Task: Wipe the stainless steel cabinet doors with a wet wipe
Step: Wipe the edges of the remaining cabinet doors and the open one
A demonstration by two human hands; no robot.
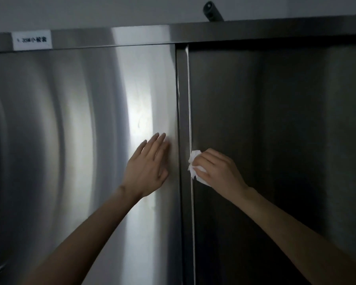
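At the left edge of the right door, a crumpled wipe is gripped under curled fingers of the right hand. Flat left hand on left door, its fingers straight. White label on top rail.

Print on the label is unreadably blurred; the right hand partly covers the wet wipe.
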